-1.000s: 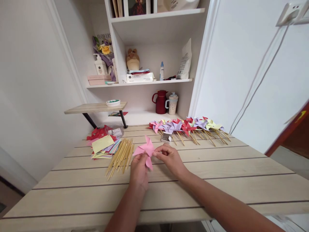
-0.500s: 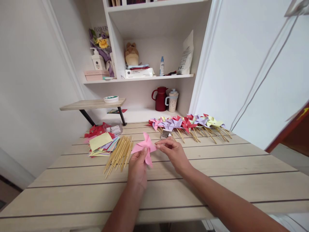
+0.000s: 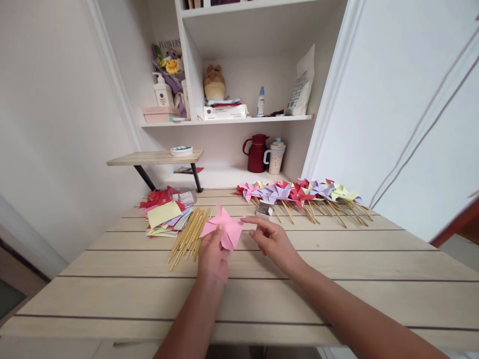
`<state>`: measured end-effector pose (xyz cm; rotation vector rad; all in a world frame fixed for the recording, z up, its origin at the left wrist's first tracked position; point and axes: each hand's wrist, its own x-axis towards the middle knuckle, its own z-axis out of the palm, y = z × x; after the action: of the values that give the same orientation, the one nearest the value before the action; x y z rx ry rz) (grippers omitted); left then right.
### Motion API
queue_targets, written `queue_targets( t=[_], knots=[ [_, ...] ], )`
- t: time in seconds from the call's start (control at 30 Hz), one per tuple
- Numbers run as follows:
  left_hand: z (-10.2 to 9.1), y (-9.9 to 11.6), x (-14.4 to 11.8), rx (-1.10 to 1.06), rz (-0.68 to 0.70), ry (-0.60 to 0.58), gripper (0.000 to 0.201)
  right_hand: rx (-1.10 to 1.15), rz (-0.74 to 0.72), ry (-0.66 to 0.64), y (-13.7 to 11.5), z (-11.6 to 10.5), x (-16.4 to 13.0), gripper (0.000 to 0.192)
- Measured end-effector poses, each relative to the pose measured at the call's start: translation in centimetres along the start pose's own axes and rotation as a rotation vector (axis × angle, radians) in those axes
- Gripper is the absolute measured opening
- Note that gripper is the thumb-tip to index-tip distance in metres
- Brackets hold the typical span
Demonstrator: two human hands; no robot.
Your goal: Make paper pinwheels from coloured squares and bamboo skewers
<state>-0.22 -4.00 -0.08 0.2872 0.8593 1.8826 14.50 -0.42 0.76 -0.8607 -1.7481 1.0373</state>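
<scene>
A pink paper pinwheel point(image 3: 229, 230) is pinched in my left hand point(image 3: 213, 252), thumb in front near its middle. Just to its right, my right hand point(image 3: 272, 240) points its index finger at the edge of a blade; whether the fingertip touches the paper I cannot tell. Its other fingers are loosely curled, and nothing shows between them. Thin wooden sticks point(image 3: 189, 237) lie in a loose bundle left of the pinwheel. Behind my right hand stands a small clear box point(image 3: 265, 209); its contents are too small to name.
Stacked coloured paper point(image 3: 164, 215) lies at the left, beside red pieces and a clear container point(image 3: 187, 198). Several finished pinwheels on sticks point(image 3: 299, 193) lie along the back right. A small raised shelf point(image 3: 149, 158) stands behind the paper. A red jug point(image 3: 257, 154) and a cup point(image 3: 276, 157) stand further back.
The pinwheel has turned so its blades face the camera more fully. My right thumb has parted from the index finger, which now extends. The camera view has shifted slightly to the left.
</scene>
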Motion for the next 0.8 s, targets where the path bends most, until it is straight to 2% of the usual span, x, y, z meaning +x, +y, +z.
queue_targets(
  t=[0.13, 0.4, 0.57, 0.8],
  knots=[
    [-0.1, 0.3, 0.3, -0.041, -0.007, 0.035, 0.008, 0.002, -0.04, -0.076, 0.4, 0.5, 0.0, 0.036],
    [-0.1, -0.4, 0.0, 0.024, -0.062, -0.185, 0.027, -0.009, -0.219, 0.012, 0.9, 1.1, 0.2, 0.006],
    [-0.2, -0.6, -0.2, 0.069, -0.052, -0.207, 0.031, 0.033, -0.229, 0.02, 0.7, 0.8, 0.2, 0.012],
    [0.2, -0.7, -1.1, 0.13, -0.018, -0.208, 0.031, 0.023, -0.115, 0.094, 0.8, 0.7, 0.3, 0.023]
  ],
)
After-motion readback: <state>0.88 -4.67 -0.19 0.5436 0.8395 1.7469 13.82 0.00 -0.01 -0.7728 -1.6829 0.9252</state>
